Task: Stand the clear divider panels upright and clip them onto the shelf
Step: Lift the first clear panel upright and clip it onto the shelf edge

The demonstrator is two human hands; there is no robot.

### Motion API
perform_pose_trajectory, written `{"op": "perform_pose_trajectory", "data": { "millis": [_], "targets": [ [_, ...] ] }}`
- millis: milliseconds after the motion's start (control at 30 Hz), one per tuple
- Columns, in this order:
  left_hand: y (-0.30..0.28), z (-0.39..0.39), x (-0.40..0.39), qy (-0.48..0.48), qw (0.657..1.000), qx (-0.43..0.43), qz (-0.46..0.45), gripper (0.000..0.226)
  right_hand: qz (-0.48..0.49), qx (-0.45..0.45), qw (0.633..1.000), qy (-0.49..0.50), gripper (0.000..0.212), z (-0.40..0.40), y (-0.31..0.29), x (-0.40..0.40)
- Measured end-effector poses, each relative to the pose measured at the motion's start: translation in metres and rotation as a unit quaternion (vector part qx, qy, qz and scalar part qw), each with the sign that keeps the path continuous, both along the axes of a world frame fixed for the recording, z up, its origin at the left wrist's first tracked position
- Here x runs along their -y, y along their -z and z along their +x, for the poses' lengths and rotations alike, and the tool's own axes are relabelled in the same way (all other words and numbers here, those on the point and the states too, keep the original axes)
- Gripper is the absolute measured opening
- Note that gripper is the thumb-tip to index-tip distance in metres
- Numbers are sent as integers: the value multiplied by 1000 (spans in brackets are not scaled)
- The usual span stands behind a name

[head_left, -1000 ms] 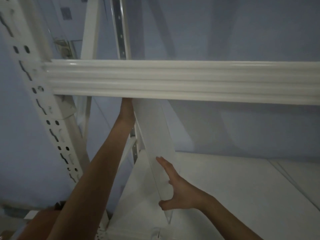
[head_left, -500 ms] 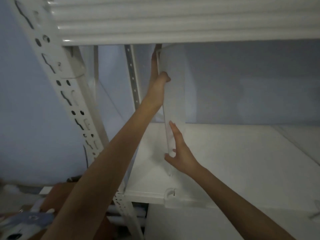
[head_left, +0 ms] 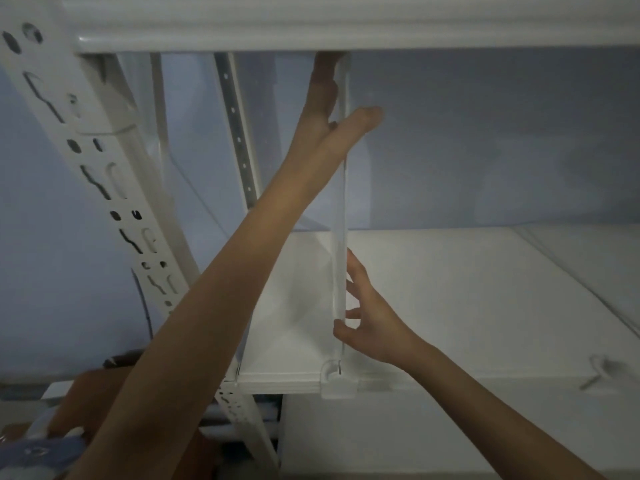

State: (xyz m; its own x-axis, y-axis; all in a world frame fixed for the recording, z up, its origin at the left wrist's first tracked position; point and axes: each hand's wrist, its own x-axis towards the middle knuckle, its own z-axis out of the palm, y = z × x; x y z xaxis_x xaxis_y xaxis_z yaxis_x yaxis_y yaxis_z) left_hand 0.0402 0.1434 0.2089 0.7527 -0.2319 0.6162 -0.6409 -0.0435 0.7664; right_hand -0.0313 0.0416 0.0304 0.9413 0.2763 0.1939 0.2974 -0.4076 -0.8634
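Upright divider panel (head_left: pixel 340 216) pinched between left hand (head_left: pixel 327 109) and right hand (head_left: pixel 369 317).

dim room in front of me, pale blue-grey wall (head_left: pixel 485 140) behind the rack, white slotted steel upright (head_left: pixel 104 174) at my left, ribbed white beam (head_left: pixel 381 26) overhead, brown cardboard box (head_left: pixel 93 403) low left

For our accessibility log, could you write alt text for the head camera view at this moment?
Two bare hands hold a clear divider panel upright on a white shelf: the left hand grips its top under the upper shelf beam, the right hand steadies its lower front edge above a clear clip.
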Motion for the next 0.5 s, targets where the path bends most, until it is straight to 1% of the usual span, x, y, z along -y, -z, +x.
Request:
{"op": "perform_pose_trajectory", "data": {
  "millis": [233,333,400,500],
  "targets": [
    [3,6,-6,25,997,65,32,72,-8,4,1000,14,104,-4,5,-4],
    [4,6,-9,41,996,72,30,63,-11,2,1000,18,104,-4,5,-5],
    [2,5,-9,38,997,61,22,59,-12,-1,1000,19,104,-3,5,-6],
    [-1,4,-7,29,998,57,18,58,-2,0,1000,14,104,-2,3,-9]
  ]
}}
